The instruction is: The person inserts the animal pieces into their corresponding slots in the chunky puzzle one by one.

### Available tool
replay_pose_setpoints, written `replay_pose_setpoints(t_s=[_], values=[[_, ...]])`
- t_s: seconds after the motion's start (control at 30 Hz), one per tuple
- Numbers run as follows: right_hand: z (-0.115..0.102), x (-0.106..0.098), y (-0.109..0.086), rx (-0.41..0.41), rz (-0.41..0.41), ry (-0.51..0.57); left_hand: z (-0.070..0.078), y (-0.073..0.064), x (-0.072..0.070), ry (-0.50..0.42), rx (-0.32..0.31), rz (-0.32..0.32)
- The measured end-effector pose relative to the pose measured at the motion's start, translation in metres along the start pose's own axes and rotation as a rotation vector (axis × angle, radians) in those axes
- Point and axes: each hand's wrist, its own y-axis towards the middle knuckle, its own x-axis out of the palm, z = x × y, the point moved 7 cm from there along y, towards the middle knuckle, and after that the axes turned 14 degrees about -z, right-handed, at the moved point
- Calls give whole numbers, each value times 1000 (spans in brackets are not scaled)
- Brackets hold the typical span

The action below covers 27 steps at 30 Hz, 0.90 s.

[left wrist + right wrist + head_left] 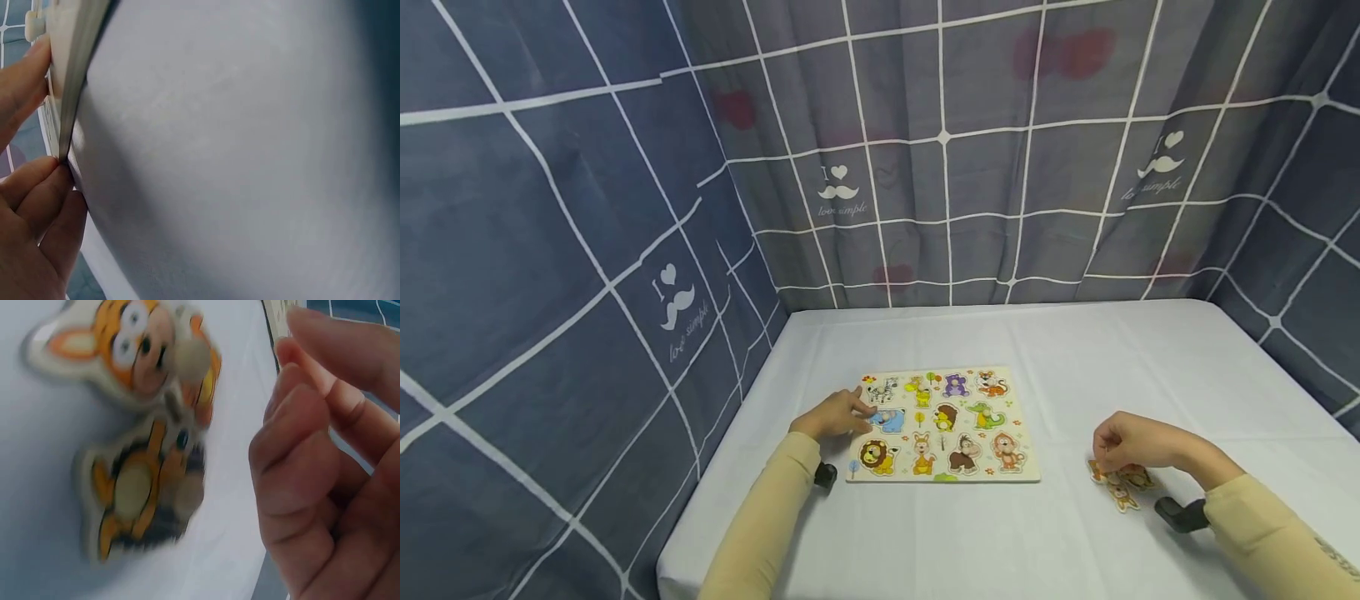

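Note:
On the white table lies a wooden animal puzzle board [943, 425] with printed zebra, giraffe, lion and other animals. My left hand [838, 414] is at its left edge beside the blue elephant [889, 420]. In the left wrist view the thumb rests on the board's face and the straight fingers [47, 200] touch its edge. My right hand [1135, 442] is over a small pile of loose puzzle pieces [1122, 493]. Its fingers [294, 456] are loosely bent, with nothing seen between them. Beside them are a hedgehog piece [134, 487] and an orange long-eared animal piece [131, 356], both with knobs.
A dark checked curtain [985, 167] hangs behind the table [970, 542] and along both sides. Black camera mounts stick out by the left wrist [825, 476] and the right wrist [1180, 514]. Table cloth lies between the board and the pile.

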Motion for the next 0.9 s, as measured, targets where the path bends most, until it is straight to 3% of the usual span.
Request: replay_pose_setpoints(t_s=[0.33, 0.9], values=[[16, -11, -20, 54, 44, -23, 0, -2, -1, -19, 3, 14], [33, -10, -27, 67, 52, 33, 3, -4, -1, -33, 0, 16]])
